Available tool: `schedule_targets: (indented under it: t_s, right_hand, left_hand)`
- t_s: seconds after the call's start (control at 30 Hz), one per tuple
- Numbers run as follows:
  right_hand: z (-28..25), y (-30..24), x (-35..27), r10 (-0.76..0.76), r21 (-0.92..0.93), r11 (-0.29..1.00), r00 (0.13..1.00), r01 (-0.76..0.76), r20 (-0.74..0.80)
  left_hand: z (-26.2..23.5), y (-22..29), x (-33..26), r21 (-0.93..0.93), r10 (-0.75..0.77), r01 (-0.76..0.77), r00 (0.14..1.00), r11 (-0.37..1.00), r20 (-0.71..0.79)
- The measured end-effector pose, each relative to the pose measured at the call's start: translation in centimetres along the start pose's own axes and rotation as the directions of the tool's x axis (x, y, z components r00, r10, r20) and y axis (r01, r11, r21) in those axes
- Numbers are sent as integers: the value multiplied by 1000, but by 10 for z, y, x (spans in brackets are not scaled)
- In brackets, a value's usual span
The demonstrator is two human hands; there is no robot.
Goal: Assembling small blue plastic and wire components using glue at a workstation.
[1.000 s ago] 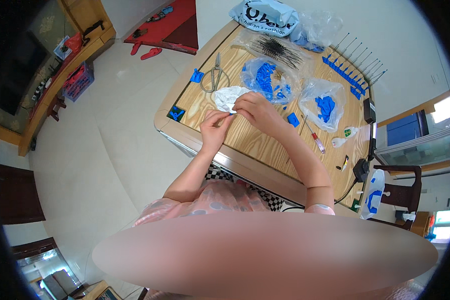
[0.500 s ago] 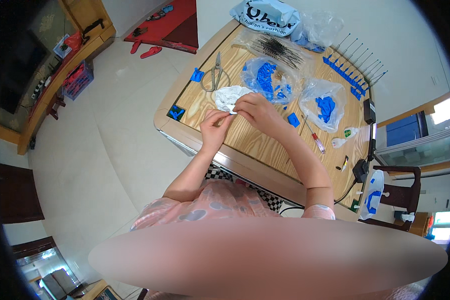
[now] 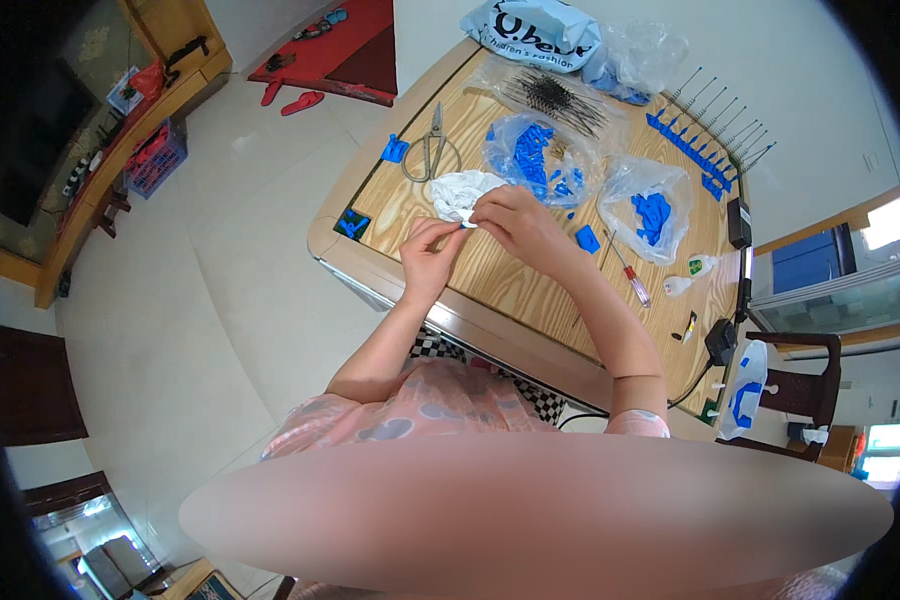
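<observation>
Near the table's front left, my left hand is closed in a pinch, its fingertips meeting those of my right hand. A crumpled white tissue spreads out beyond them, and the right fingers pinch its near edge. Something small, partly dark or bluish, shows between the left fingertips, too small to name. Behind the tissue lie metal scissors with large loop handles. A clear bag of small blue pieces rests just past my right hand, and a flat blue piece sits beside my right forearm.
Another clear bag with blue pieces, a red-handled screwdriver and small white bottles lie to the right. Thin black rods lie farther back. Several springy rods stand in a blue strip at the far right.
My right hand has shifted very slightly to the right, with the tissue's near edge moving along. My left hand stays in about the same place.
</observation>
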State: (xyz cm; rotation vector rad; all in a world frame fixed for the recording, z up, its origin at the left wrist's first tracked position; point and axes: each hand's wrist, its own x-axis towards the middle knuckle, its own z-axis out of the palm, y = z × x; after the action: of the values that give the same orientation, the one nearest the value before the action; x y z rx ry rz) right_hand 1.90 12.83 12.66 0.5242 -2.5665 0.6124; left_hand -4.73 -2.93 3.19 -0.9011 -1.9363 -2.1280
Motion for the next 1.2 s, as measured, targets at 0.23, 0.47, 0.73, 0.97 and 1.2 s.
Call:
schedule_targets:
  t_s: [0.23, 0.47, 0.73, 0.97, 1.2]
  right_hand:
    - [-2, 0, -1, 30, -12, 999, 999, -30, -11]
    - [-10, 18, 49, 276, 200, 957, 864, -208, -421]
    - [22, 132, 96, 470, -11, 848, 763, -529, -444]
    - [2, 107, 61, 410, -41, 884, 813, -467, -413]
    - [-92, 45, -25, 339, -283, 839, 852, -465, -398]
  left_hand:
    - [0, 1, 1, -7, -13, 13, 1000, 1000, -2]
    - [1, -3, 0, -7, 7, -7, 1000, 1000, -13]
    - [4, -1, 0, 9, 21, -21, 1000, 1000, 8]
    - [0, -3, -2, -17, -9, 9, 1000, 1000, 7]
    - [0, -5, -1, -1, 11, -11, 1000, 1000, 9]
